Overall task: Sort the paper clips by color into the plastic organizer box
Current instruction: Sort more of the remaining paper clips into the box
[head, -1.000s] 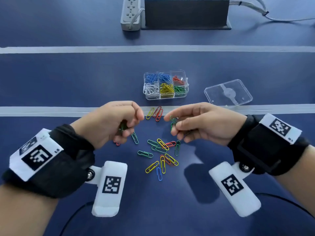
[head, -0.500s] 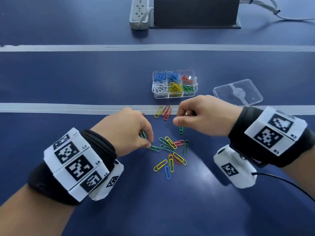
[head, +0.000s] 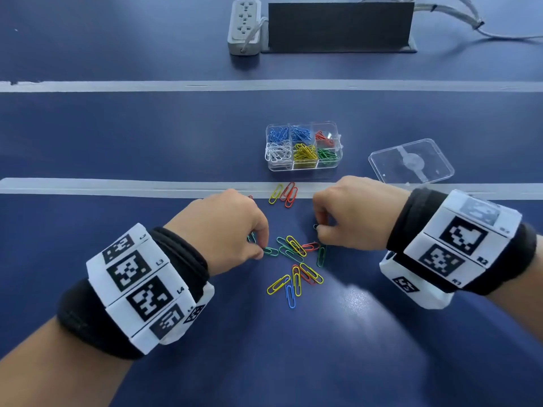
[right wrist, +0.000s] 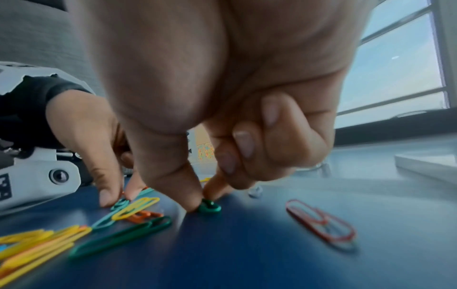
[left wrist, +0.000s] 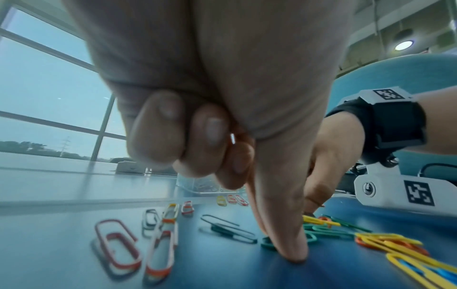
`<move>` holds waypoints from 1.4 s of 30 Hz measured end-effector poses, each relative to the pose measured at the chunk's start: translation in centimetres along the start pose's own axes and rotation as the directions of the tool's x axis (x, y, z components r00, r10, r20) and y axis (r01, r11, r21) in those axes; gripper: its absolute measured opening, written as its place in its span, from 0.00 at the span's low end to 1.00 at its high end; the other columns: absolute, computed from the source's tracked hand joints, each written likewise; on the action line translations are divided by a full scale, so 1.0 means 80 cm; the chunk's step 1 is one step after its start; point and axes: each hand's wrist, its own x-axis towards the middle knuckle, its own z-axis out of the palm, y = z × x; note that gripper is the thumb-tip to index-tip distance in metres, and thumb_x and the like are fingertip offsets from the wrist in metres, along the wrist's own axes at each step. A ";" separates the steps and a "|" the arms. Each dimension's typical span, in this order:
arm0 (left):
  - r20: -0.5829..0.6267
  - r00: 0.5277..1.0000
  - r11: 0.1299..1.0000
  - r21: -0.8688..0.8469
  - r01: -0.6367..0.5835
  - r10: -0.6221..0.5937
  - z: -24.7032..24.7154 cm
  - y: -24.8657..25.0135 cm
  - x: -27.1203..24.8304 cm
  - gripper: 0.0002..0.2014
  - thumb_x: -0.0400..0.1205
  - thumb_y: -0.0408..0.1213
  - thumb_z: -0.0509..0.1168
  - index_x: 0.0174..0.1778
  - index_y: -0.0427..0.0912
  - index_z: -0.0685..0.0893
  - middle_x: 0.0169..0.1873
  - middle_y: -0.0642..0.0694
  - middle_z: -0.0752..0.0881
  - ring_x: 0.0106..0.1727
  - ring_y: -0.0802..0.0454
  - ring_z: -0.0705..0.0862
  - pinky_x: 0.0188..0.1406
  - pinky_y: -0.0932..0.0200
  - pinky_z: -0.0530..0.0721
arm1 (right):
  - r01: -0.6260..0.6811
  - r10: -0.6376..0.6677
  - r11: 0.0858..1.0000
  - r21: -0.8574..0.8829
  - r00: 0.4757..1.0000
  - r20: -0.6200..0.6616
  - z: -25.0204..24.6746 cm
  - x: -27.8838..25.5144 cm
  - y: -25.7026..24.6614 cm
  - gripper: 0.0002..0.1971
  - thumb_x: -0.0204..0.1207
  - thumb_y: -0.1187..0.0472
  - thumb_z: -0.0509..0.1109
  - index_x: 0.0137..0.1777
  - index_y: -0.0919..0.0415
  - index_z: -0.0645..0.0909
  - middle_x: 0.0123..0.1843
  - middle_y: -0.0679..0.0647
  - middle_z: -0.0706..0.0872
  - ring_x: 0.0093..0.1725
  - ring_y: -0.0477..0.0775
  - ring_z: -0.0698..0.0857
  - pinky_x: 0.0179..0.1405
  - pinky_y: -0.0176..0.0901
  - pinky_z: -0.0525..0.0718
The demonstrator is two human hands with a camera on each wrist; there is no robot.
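Head view: both hands down on the blue surface (head: 382,333) at the loose paper clips (head: 296,259). Left hand (head: 226,227) pinching a teal clip (head: 271,251) at the pile's left edge, long axis running left-right. Right hand (head: 352,212) pinching a dark green clip (right wrist: 209,207) at the right edge. Organizer box (head: 304,168) straight ahead beyond both, nearer the right. Thin coated wire loops; clear rigid plastic, six compartments.

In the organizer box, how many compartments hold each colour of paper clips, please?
Compartments of the organizer box by colour:
Blue clips: 2
Red clips: 1
White clips: 1
Yellow clips: 1
Green clips: 1
Total: 6 compartments
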 end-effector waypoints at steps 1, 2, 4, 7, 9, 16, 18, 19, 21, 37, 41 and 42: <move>-0.001 1.000 1.000 0.026 -0.009 0.009 0.000 0.001 0.000 0.04 0.75 0.50 0.68 0.42 0.58 0.87 0.29 0.59 0.70 0.40 0.55 0.74 0.41 0.59 0.76 | -0.008 0.008 1.000 0.014 1.000 0.009 0.002 0.000 0.000 0.13 0.71 0.52 0.65 0.42 0.61 0.85 0.41 0.58 0.87 0.45 0.63 0.84 0.43 0.47 0.84; 0.002 1.000 0.999 0.044 -0.017 0.017 0.000 0.002 0.000 0.05 0.75 0.49 0.67 0.42 0.57 0.87 0.29 0.58 0.70 0.40 0.55 0.73 0.41 0.59 0.77 | -0.017 0.017 0.999 0.030 1.000 0.017 0.004 0.000 -0.001 0.12 0.70 0.53 0.66 0.41 0.61 0.84 0.39 0.58 0.87 0.43 0.62 0.83 0.40 0.45 0.83; 0.019 1.000 0.998 0.050 -0.024 0.023 -0.001 0.003 -0.001 0.05 0.75 0.48 0.66 0.41 0.55 0.86 0.28 0.58 0.71 0.39 0.55 0.74 0.43 0.57 0.81 | -0.036 0.035 0.998 0.047 0.999 0.018 0.006 -0.001 -0.003 0.09 0.70 0.53 0.67 0.40 0.58 0.82 0.37 0.54 0.85 0.41 0.59 0.80 0.36 0.42 0.77; 0.038 0.999 0.999 0.031 -0.034 0.033 0.002 0.004 -0.001 0.04 0.74 0.46 0.64 0.37 0.52 0.83 0.28 0.57 0.73 0.40 0.53 0.76 0.47 0.53 0.84 | -0.039 0.042 0.997 0.065 0.998 -0.047 0.006 -0.003 0.000 0.09 0.71 0.51 0.68 0.46 0.54 0.81 0.41 0.52 0.82 0.45 0.59 0.79 0.42 0.43 0.77; 0.020 0.999 0.999 -0.002 -0.038 0.038 0.004 0.004 0.000 0.05 0.73 0.44 0.62 0.33 0.50 0.78 0.27 0.56 0.75 0.38 0.51 0.78 0.44 0.54 0.84 | -0.050 0.053 0.998 0.037 0.996 -0.075 0.004 -0.003 0.003 0.12 0.73 0.50 0.68 0.50 0.57 0.82 0.45 0.54 0.84 0.50 0.61 0.82 0.47 0.45 0.81; -0.054 0.998 0.895 -0.447 0.007 -0.035 0.001 0.012 0.000 0.08 0.69 0.37 0.67 0.27 0.47 0.74 0.19 0.54 0.76 0.21 0.61 0.71 0.21 0.72 0.67 | 0.004 -0.011 0.993 -0.122 0.998 -0.054 0.009 -0.003 0.000 0.12 0.75 0.62 0.62 0.54 0.56 0.84 0.53 0.57 0.85 0.53 0.64 0.84 0.44 0.44 0.77; -0.037 0.998 0.805 -0.594 0.013 -0.044 0.000 0.014 0.003 0.06 0.69 0.34 0.68 0.30 0.46 0.77 0.20 0.54 0.77 0.20 0.59 0.70 0.22 0.67 0.70 | 0.003 -0.009 0.992 -0.127 0.999 -0.047 0.009 -0.003 -0.002 0.12 0.74 0.62 0.61 0.56 0.57 0.82 0.53 0.58 0.84 0.53 0.65 0.83 0.42 0.44 0.75; -0.032 0.999 0.750 -0.662 0.012 -0.044 -0.001 0.015 0.005 0.04 0.68 0.35 0.67 0.33 0.46 0.78 0.21 0.54 0.77 0.21 0.57 0.71 0.23 0.65 0.71 | 0.001 -0.006 0.993 -0.122 0.999 -0.042 0.009 -0.003 -0.004 0.12 0.74 0.62 0.62 0.56 0.58 0.80 0.53 0.58 0.84 0.53 0.66 0.83 0.42 0.44 0.74; -0.007 0.999 0.640 -0.768 0.024 -0.045 -0.002 0.016 0.009 0.09 0.66 0.36 0.62 0.40 0.45 0.82 0.21 0.54 0.75 0.22 0.53 0.68 0.23 0.64 0.69 | -0.009 0.006 0.996 -0.094 0.999 -0.035 0.008 -0.003 -0.006 0.12 0.72 0.61 0.63 0.55 0.58 0.77 0.53 0.59 0.83 0.52 0.66 0.83 0.40 0.45 0.74; 0.132 0.976 0.348 -0.919 0.187 -0.176 0.001 0.018 0.034 0.08 0.64 0.29 0.55 0.35 0.44 0.72 0.31 0.46 0.75 0.29 0.50 0.76 0.22 0.62 0.71 | -0.218 0.326 0.892 0.395 0.917 -0.231 -0.055 0.031 0.037 0.07 0.71 0.60 0.68 0.40 0.53 0.88 0.27 0.41 0.78 0.40 0.50 0.80 0.44 0.34 0.75; 0.040 0.981 0.373 -0.921 0.109 -0.188 -0.003 0.027 0.043 0.15 0.72 0.19 0.52 0.40 0.46 0.71 0.34 0.48 0.73 0.38 0.50 0.76 0.31 0.59 0.72 | -0.277 0.363 0.892 0.357 0.910 -0.201 -0.068 0.061 0.045 0.05 0.73 0.58 0.69 0.40 0.55 0.86 0.28 0.45 0.80 0.42 0.54 0.84 0.41 0.37 0.78; 0.026 0.981 0.371 -0.923 0.098 -0.194 -0.006 0.030 0.047 0.18 0.74 0.15 0.49 0.40 0.46 0.70 0.34 0.48 0.72 0.37 0.51 0.76 0.32 0.60 0.73 | -0.300 0.369 0.898 0.323 0.912 -0.179 -0.068 0.067 0.044 0.06 0.74 0.57 0.70 0.42 0.57 0.87 0.28 0.47 0.80 0.41 0.55 0.84 0.37 0.37 0.78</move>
